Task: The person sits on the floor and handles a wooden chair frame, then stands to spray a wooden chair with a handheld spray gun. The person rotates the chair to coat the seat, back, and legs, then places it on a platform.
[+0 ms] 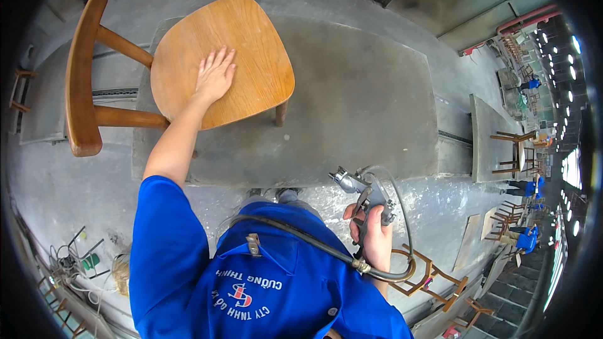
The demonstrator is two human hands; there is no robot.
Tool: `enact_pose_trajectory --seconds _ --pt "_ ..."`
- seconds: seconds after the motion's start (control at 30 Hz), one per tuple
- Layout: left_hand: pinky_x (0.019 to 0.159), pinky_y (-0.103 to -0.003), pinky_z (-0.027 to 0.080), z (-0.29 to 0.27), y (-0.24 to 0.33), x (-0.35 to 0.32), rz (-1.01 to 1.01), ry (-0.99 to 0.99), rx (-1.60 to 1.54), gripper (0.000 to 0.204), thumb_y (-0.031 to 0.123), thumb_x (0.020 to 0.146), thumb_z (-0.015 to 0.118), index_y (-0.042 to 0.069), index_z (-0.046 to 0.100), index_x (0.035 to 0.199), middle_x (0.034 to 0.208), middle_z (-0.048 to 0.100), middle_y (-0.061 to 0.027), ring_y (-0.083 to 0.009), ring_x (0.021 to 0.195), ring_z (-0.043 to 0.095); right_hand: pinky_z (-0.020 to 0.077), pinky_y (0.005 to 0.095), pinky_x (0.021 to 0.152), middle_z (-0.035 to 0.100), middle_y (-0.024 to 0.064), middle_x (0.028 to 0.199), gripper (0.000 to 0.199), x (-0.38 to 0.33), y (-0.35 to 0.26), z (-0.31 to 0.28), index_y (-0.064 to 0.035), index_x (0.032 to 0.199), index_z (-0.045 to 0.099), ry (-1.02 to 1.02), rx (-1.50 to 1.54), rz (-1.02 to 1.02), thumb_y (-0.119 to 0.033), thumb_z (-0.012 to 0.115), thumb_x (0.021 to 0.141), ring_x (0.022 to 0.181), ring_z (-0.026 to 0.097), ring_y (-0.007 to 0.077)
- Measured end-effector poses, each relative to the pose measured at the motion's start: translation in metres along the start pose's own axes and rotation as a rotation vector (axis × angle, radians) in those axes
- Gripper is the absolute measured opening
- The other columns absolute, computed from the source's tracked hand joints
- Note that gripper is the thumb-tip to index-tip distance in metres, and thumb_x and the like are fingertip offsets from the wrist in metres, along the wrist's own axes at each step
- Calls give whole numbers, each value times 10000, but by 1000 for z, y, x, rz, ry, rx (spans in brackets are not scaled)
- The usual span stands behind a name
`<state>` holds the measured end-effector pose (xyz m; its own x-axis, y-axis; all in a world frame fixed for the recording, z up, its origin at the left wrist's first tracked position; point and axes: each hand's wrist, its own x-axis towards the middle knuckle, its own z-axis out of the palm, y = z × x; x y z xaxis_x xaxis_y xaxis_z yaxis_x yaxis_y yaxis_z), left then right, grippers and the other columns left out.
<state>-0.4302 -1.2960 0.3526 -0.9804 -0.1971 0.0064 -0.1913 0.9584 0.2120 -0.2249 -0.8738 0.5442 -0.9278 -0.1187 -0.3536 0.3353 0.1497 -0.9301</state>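
Observation:
A wooden chair (257, 56) with a rounded seat and curved backrest stands on a grey board at the left, its backrest toward the far left. Flat on the seat lies my left hand (217, 75), fingers stretched out. My right hand (370, 232) is wrapped round the handle of a metal spray gun (370, 198), held off to the right of the chair and apart from it. The gun's nozzle points up and to the left. A dark hose (301, 235) runs from the gun across the front of my blue shirt.
The grey board (364, 107) under the chair extends to the right. Beyond it, another board (487, 141) bears a chair. Chair frames (433, 279) stand at the lower right. Several people in blue work in the distance (531, 238). Tangled hoses and a stand (72, 260) are at the lower left.

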Motion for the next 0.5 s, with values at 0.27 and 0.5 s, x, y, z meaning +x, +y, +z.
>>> enact_pose_trajectory --seconds 0.27,0.5 --pt "1229 -522 179 -4 44 -99 562 -50 -107 527 340 1057 410 97 389 1524 1625 307 -72 -318 1509 242 346 222 468 656 76 849 662 12 -12 1 -1 1073 576 -81 -41 76 -635 392 1015 547 455 66" --pt "1190 -463 301 -22 38 -108 633 -24 -276 460 273 1000 559 30 546 1390 1480 517 -117 -317 1412 429 310 223 479 557 -22 662 626 11 -16 12 -33 895 673 -17 -17 42 -595 432 1027 553 444 44"
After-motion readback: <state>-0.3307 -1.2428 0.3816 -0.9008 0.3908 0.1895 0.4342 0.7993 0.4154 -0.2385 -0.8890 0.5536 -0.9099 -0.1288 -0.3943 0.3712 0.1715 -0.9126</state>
